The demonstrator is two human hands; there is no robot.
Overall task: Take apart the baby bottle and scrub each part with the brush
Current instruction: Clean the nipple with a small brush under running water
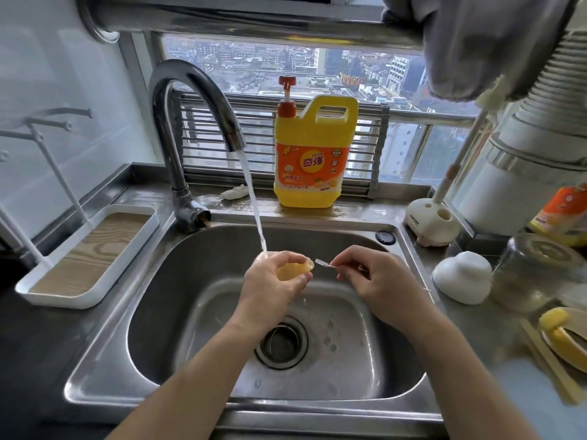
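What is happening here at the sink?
A person is cleaning a baby bottle teat over the sink. The left hand holds it, and water from the faucet runs onto that hand. The right hand pinches a small thin brush, its bristles at the teat's tip.

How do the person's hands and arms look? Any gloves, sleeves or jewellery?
The left hand and right hand are bare: no gloves, no ring or watch visible. Both forearms are uncovered. A pale blur near the right elbow may be a sleeve; I cannot tell.
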